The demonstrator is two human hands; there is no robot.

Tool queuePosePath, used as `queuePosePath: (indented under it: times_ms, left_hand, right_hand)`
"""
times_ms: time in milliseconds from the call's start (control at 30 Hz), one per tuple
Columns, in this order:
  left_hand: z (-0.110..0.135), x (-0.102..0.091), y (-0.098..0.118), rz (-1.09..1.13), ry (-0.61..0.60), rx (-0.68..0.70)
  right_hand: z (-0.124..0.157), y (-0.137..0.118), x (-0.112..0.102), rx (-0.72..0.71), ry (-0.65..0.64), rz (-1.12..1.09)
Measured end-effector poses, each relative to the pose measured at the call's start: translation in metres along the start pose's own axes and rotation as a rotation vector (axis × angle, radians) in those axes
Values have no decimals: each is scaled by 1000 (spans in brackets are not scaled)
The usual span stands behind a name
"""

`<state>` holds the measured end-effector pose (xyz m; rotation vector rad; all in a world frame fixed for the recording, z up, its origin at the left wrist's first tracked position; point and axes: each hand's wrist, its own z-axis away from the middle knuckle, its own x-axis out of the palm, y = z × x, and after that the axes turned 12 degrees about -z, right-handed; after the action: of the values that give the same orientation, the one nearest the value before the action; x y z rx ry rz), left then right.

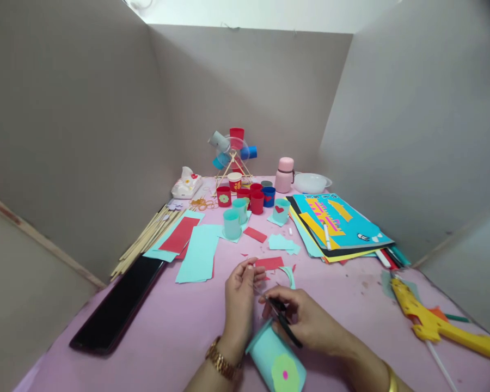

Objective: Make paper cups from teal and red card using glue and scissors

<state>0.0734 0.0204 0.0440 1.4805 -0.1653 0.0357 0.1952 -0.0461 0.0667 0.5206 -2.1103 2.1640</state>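
Note:
My left hand (239, 302) is closed in a pinch on a small red paper piece (268, 263) held just above the pink table (179, 326). My right hand (306, 318) is wrapped round black scissors (280, 316), their blades pointing toward the red piece. A light-blue paper cup (275, 362) with a green flower sticker lies on its side below both hands, at the near edge. Small red and light-blue paper scraps (283, 242) lie just beyond the hands.
A yellow glue gun (436, 324) lies at the right. Stacked coloured paper (338, 223) sits right of centre, light-blue and red sheets (190, 245) and wooden sticks (147, 239) at left, a black tablet (118, 305) near left. Several cups, a cup wheel (232, 149), a pink bottle (285, 175) and a white bowl (311, 182) stand at the back.

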Motion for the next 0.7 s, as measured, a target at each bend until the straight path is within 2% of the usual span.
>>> queuePosePath:
  times_ms: [167, 367, 467, 533, 600, 667, 700]
  left_hand:
    - [-5, -2, 2, 34, 4, -57]
    - [-2, -12, 23, 61, 47, -44]
    - [13, -6, 28, 39, -25, 56]
    - [23, 1, 23, 43, -72, 232]
    - [30, 7, 12, 44, -104, 338]
    - [28, 9, -1, 32, -122, 390]
    - [24, 9, -6, 31, -124, 365]
  right_hand:
    - [-5, 8, -3, -39, 118, -170]
    - [-15, 3, -17, -102, 344, -515]
    - [-23, 5, -23, -119, 417, -641]
    - [-28, 8, -27, -115, 449, -694]
    - [-30, 12, -31, -103, 476, -723]
    - [-31, 15, -34, -108, 504, -727]
    - [-31, 16, -34, -119, 520, -718]
